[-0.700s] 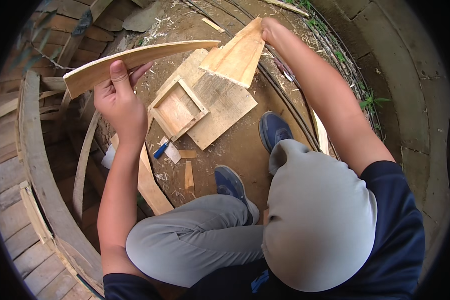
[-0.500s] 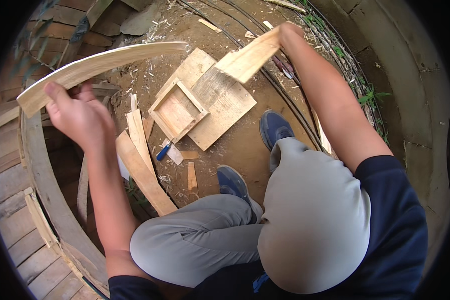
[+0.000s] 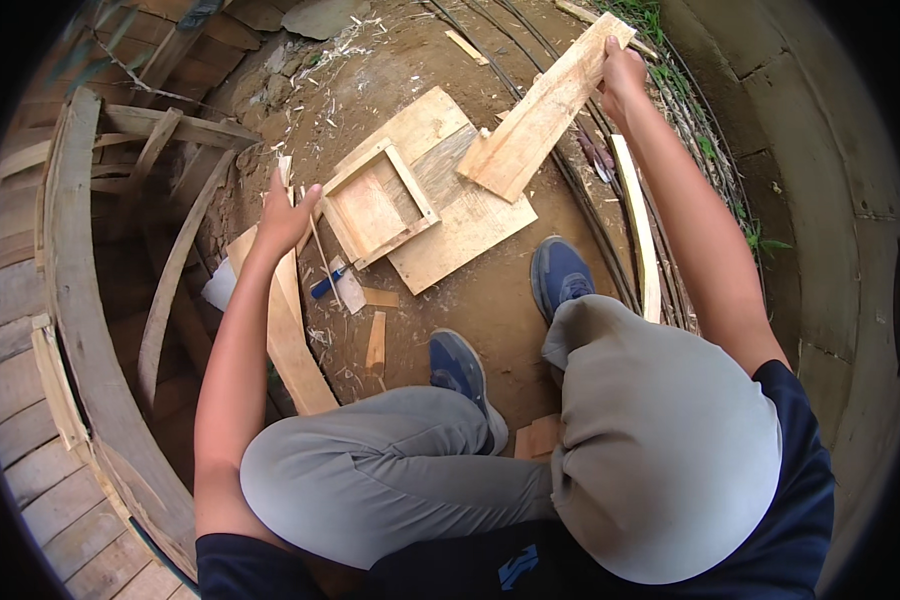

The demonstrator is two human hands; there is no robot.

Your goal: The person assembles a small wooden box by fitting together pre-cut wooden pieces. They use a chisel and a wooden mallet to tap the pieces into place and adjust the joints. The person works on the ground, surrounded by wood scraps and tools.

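Observation:
A flat pale wooden board (image 3: 548,112) is held up at its far right end by my right hand (image 3: 625,78), thumb on its upper face. Its near end hangs over a wider wooden panel (image 3: 470,235) on the ground. My left hand (image 3: 288,218) is low at the left, thumb and forefinger apart, above some long wooden strips (image 3: 292,335); its other fingers are hidden. Beside it, a shallow square wooden frame box (image 3: 415,185) rests on the panel's left part. A blue-handled tool (image 3: 328,281) lies just below the box, its working end unclear.
Small wood offcuts (image 3: 375,340) lie near my shoes. Dark cables or rods (image 3: 575,215) run along the right, with a pale curved strip (image 3: 640,230) beside them. A curved timber structure (image 3: 80,270) with gaps stands at left, a wall (image 3: 820,220) at right.
My left hand has let go of the long curved board and come down toward the strips beside the box. The right hand's board has tilted, showing its broad face.

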